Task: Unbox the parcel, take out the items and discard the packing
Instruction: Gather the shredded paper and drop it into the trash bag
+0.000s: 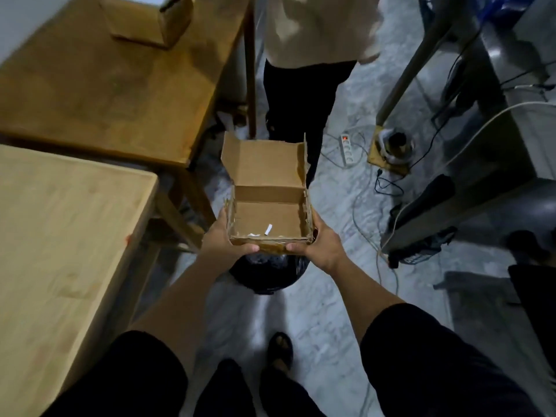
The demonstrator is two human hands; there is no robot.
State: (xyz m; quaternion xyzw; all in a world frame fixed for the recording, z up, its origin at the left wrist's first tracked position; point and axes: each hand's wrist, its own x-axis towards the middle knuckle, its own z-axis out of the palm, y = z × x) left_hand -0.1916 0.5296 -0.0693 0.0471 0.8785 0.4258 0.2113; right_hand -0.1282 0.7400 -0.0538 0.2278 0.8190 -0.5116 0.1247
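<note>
Standing on a grey floor [316, 311], two wooden tables off to my left: the near table [60, 251] light, the far table [105, 85] darker with another carton [153, 22] on it, too blurred to read. Someone else stands ahead of me, cream top and dark trousers [301, 94]. Cables and a power strip [346, 149] trail across the floor to my right. Directly below my hands sits a black bin bag [267, 272], mostly hidden by what I carry. The box [267, 218] is held out in front of me, above the bag, lid flap tipped up and away. My left hand [224, 236] grips its near left corner, fingers curled under the side, thumb across the front edge; my right hand [316, 242] does the same at the near right corner. Inside, no items show: bare cardboard bottom with only a few white paper scraps [264, 231] near the front wall. My reading: unboxing and emptying look done, since the box holds nothing but scraps. What remains is the discard: let the box down into the bag, scraps with it. Where the items went I cannot tell.
</note>
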